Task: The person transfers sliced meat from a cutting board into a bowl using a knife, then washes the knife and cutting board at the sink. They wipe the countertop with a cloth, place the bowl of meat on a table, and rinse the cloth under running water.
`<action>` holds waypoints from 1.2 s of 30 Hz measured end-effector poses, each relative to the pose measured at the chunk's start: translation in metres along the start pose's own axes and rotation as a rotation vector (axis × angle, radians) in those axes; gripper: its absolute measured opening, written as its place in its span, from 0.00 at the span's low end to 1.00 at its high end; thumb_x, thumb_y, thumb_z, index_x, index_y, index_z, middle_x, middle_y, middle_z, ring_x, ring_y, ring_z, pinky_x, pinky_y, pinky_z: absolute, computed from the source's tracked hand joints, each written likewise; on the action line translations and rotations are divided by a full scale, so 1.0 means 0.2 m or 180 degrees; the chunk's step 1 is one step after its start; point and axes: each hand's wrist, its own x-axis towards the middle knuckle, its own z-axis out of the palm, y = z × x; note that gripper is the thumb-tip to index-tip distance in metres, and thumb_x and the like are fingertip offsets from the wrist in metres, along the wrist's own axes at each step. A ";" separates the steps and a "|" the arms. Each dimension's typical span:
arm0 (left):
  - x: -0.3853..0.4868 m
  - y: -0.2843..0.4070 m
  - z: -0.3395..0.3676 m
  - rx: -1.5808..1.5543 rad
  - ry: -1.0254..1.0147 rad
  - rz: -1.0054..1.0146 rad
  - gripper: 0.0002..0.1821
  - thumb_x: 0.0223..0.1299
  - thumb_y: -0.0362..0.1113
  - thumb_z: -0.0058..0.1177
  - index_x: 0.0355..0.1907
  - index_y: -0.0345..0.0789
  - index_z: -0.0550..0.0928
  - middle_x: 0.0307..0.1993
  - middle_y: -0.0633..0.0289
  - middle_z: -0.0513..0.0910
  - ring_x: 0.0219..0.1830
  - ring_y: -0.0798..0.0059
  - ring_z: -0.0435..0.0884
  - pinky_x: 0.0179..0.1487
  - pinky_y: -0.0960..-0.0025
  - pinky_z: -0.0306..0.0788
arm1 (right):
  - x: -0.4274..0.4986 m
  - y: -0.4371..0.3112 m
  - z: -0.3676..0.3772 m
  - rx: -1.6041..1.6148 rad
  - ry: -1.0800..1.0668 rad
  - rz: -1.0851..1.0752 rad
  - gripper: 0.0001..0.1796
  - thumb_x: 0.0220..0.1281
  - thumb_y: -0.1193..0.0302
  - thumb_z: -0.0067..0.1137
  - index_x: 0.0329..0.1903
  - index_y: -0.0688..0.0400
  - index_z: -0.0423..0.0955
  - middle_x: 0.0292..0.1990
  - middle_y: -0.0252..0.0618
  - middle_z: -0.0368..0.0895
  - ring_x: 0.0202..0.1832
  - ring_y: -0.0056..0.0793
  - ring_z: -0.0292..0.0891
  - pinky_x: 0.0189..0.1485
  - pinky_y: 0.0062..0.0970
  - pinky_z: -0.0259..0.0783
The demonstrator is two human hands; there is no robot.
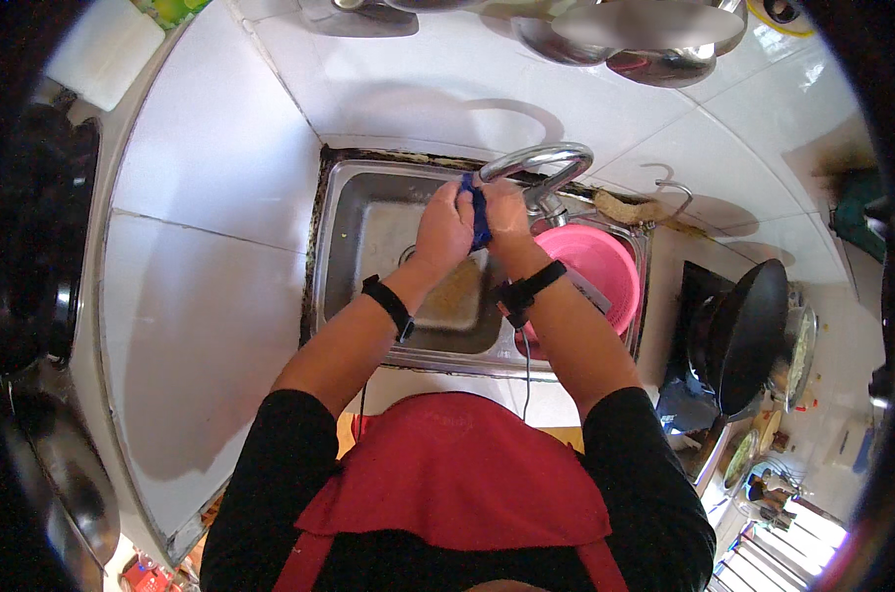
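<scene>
Both hands are together over the stainless steel sink (341, 244), right under the end of the curved metal faucet (540, 153). My left hand (446, 224) grips a dark blue cloth (480, 216) from its left side. From the other side my right hand (505, 209) holds the same cloth, so it is bunched between them. The fingers are partly hidden by the backs of the hands and the spout. Below them lies the sink basin's wet-looking bottom, with a brownish patch near its middle.
A pink plastic basket (602, 270) sits in the sink's right part, beside my right forearm. A black wok (750, 337) stands on the right. Metal pans (662, 66) hang on the tiled wall ahead. A second, small tap (676, 194) juts out at the back right.
</scene>
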 end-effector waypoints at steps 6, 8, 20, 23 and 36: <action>-0.01 -0.03 0.01 -0.0697 -0.0143 -0.0462 0.24 0.70 0.52 0.40 0.55 0.33 0.70 0.50 0.53 0.76 0.50 0.60 0.76 0.56 0.56 0.69 | -0.05 -0.05 -0.06 0.2438 0.0754 0.1728 0.14 0.55 0.73 0.55 0.45 0.60 0.78 0.44 0.45 0.79 0.43 0.36 0.77 0.48 0.31 0.71; 0.03 -0.02 0.00 -0.2998 -0.0981 -0.1950 0.25 0.70 0.55 0.39 0.55 0.37 0.72 0.44 0.58 0.78 0.43 0.69 0.78 0.48 0.63 0.73 | -0.08 -0.18 -0.09 0.4599 0.0682 0.1929 0.15 0.55 0.74 0.56 0.46 0.65 0.77 0.44 0.38 0.78 0.42 0.29 0.75 0.47 0.27 0.69; 0.01 0.02 0.06 -0.2190 0.0283 -0.0485 0.19 0.69 0.43 0.47 0.54 0.33 0.71 0.45 0.62 0.75 0.44 0.76 0.73 0.52 0.72 0.67 | -0.04 -0.24 -0.12 0.6292 -0.0044 0.3208 0.16 0.66 0.58 0.47 0.44 0.57 0.74 0.38 0.34 0.80 0.37 0.27 0.74 0.44 0.27 0.70; 0.04 -0.01 0.08 -0.3255 0.0512 -0.0985 0.19 0.70 0.45 0.44 0.54 0.34 0.72 0.44 0.61 0.76 0.42 0.76 0.74 0.52 0.71 0.69 | -0.07 -0.27 -0.07 0.5903 0.0219 0.1907 0.12 0.64 0.62 0.53 0.42 0.58 0.74 0.35 0.32 0.79 0.36 0.26 0.74 0.43 0.27 0.71; 0.06 0.02 -0.07 0.0703 0.0047 -0.0707 0.18 0.68 0.46 0.41 0.39 0.30 0.73 0.33 0.39 0.80 0.37 0.41 0.78 0.40 0.47 0.70 | -0.01 -0.07 0.04 0.2765 -0.0110 0.2179 0.13 0.62 0.66 0.53 0.42 0.61 0.79 0.35 0.53 0.81 0.35 0.43 0.78 0.37 0.40 0.72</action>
